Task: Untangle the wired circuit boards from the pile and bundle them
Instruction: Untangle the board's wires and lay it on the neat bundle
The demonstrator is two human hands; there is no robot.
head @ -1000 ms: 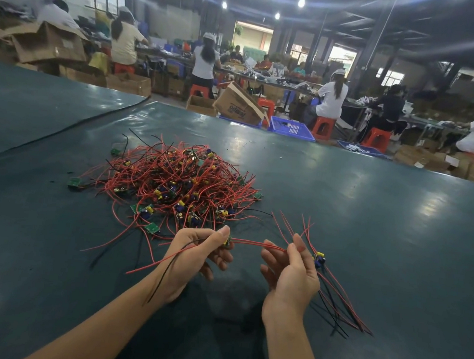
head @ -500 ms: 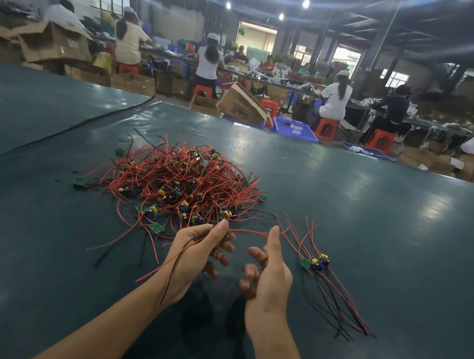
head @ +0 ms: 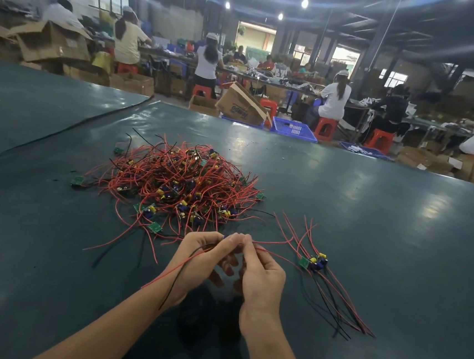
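- Table [head: 384, 228]: dark green and glossy, carrying everything named below. Probably slick enough to let loose boards skid when dragged.
- Pile [head: 178, 179] of wired circuit boards: heaped just beyond the hands, with red and black leads looped through one another. Bound to snag. A sharp tug on one lead could haul neighbours out with it, or strain a joint at a board.
- Sorted bunch [head: 316, 262]: laid to the right of the hands, boards together, leads fanned toward the near edge, not yet tied. Easily scattered by a sweeping forearm or a trailing wire.
- Left hand [head: 201, 262]: fingers curled, pinching a red lead [head: 169, 272] and a black lead [head: 175, 280], both hanging loose across the wrist. Could catch on the pile's stray ends nearby.
- Right hand [head: 261, 274]: thumb and forefinger pinched on a red wire [head: 276, 242], fingertips nearly meeting the left's.
- That red wire: running right toward the sorted bunch. Looks close enough to hook those leads if pulled taut.
- Board at the fingertips: mostly hidden, grip on it impossible to tell.
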